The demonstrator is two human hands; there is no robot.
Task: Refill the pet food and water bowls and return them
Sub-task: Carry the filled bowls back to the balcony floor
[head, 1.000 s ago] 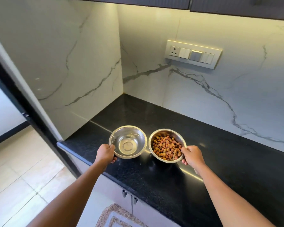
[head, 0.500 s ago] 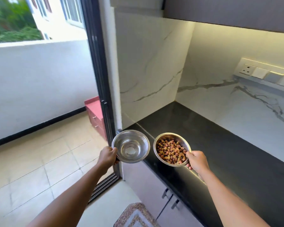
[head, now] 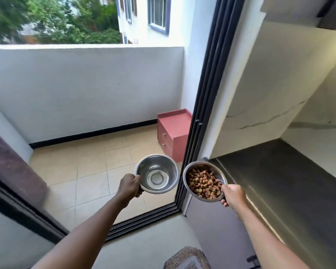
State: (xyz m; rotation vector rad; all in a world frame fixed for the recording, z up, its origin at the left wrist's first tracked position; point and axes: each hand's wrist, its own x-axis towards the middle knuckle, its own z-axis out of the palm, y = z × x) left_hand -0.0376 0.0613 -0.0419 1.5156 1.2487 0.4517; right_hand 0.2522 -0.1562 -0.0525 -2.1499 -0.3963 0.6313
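Observation:
My left hand [head: 128, 186] grips the near rim of a steel water bowl [head: 157, 174], held in the air in front of the balcony doorway; clear water seems to lie in its bottom. My right hand [head: 233, 195] holds a second steel bowl [head: 204, 181] by its near right rim. That food bowl is tilted slightly toward me and carries brown kibble [head: 204, 183]. The two bowls hang side by side, close but apart, at about waist height.
A black sliding-door frame [head: 208, 105] and floor track [head: 144, 218] separate the kitchen from a tiled balcony [head: 97, 167]. A pink drawer unit [head: 173, 133] stands at the balcony's right corner. The black countertop [head: 291, 179] lies to my right, a mat [head: 186, 258] below.
The view has swung left from the countertop to the balcony doorway. Both bowls left the counter and are carried in the air, now in front of the door opening.

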